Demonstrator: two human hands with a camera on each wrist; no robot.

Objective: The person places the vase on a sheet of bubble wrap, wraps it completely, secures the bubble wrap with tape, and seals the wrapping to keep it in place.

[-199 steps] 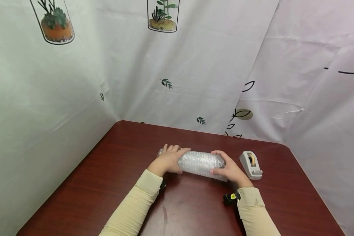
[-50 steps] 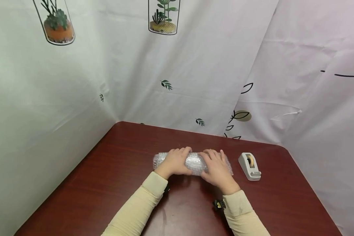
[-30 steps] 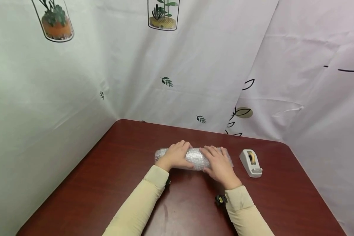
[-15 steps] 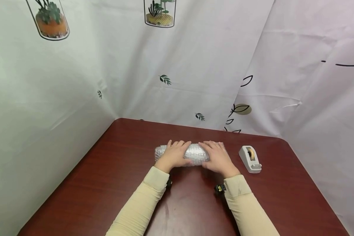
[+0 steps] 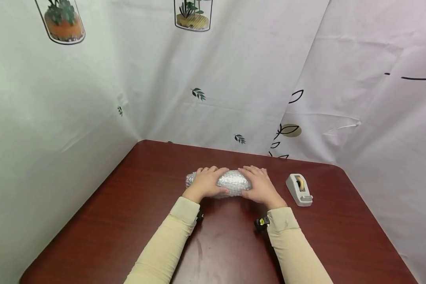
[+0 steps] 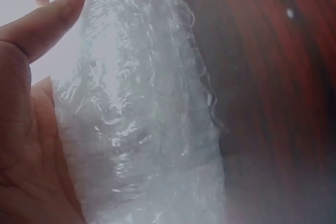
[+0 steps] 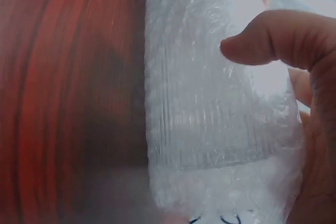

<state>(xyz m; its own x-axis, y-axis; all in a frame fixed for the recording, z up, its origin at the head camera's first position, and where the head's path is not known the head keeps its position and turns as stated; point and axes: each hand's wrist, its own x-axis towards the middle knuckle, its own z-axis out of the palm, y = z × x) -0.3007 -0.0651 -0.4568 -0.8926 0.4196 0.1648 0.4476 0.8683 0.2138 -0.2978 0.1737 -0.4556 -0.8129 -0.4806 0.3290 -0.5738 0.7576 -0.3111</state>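
Note:
A roll of bubble wrap point(image 5: 234, 182) lies crosswise near the far part of the table. My left hand point(image 5: 206, 182) grips its left part, thumb on the near side and fingers over the top. On the right part, my right hand point(image 5: 260, 186) holds it the same way, and a shiny stretch shows between the hands. The left wrist view has the thumb against crinkled bubble wrap point(image 6: 136, 103) with a wavy loose edge. In the right wrist view, a clear ribbed shape shows through the bubble wrap point(image 7: 205, 98). The far-side fingers are partly hidden.
To the right of the bubble wrap, a white tape dispenser point(image 5: 299, 190) with yellowish tape stands on the dark red table point(image 5: 156, 197). White patterned cloth point(image 5: 216, 79) hangs behind the table and along its sides.
Earlier the hands were farther apart, with a flap of bubble wrap towards me at the right. My right hand has since moved left; both now grip the more tightly rolled bubble wrap.

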